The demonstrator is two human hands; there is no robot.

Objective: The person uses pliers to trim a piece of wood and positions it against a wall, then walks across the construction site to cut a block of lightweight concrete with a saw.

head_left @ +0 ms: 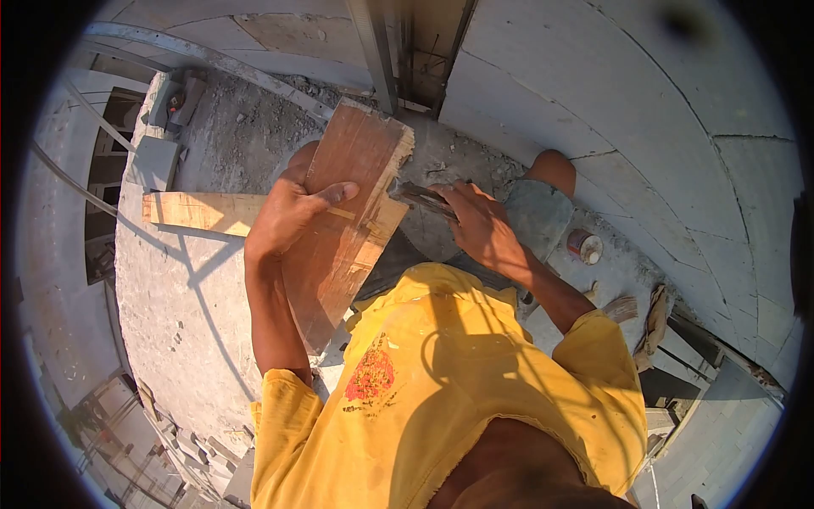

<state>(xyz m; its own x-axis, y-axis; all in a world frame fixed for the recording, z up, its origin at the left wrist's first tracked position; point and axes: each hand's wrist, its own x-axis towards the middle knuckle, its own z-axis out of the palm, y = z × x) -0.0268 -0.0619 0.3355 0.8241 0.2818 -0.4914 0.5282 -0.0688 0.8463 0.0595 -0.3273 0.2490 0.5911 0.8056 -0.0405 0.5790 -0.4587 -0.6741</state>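
My left hand [297, 208] grips a reddish-brown wooden board [339, 220], its thumb lying across the face. The board is held up at a slant in front of my body, and its right edge is rough and splintered, with pale wood showing. My right hand [483, 225] is closed around a dark metal tool [421, 200], whose end is at or close to the splintered edge. Its exact kind cannot be made out. A pale wooden strip [203, 212] runs out to the left from behind my left hand.
A rough concrete ledge [170, 305] lies on the left, its outer edge above a lower area. A block wall [610, 102] rises on the right. Near my knee stands a small can [585, 246]. Metal channels [373, 51] and grey blocks [157, 161] are farther off.
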